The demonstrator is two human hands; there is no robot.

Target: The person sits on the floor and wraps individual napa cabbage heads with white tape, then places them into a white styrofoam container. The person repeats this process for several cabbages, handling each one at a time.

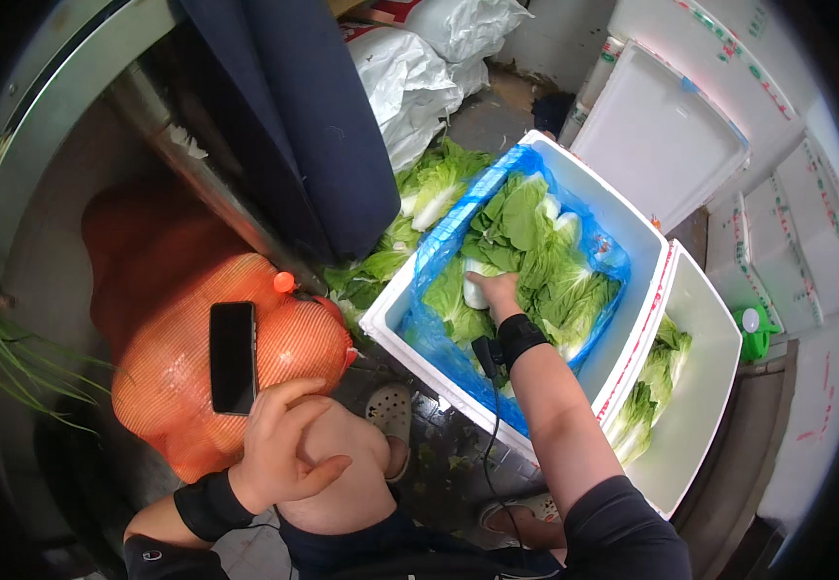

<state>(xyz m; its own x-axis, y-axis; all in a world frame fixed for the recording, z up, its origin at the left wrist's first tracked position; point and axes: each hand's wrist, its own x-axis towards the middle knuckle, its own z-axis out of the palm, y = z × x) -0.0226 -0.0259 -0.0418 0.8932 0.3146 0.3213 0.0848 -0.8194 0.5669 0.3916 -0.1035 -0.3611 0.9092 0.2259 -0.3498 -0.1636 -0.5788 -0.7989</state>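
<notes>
My right hand [497, 290] reaches into a white foam box [619, 185] and grips the pale stem end of a napa cabbage [474, 284]. More leafy cabbages [564, 279] lie around it in the box, on a blue plastic liner [434, 250]. My fingers on the far side of the stem are partly hidden. My left hand [285, 442] hovers over or rests on my bare knee, fingers apart and nothing in it. Just beyond its fingertips, a black smartphone [233, 357] lies on an orange mesh sack [172, 362].
A second foam box [706, 348] with cabbages adjoins on the right. Loose cabbage leaves [383, 261] lie on the floor to the left of the first box. White plastic sacks [405, 80] and stacked foam boxes [760, 239] stand behind. A black cable [492, 435] hangs from my right wrist.
</notes>
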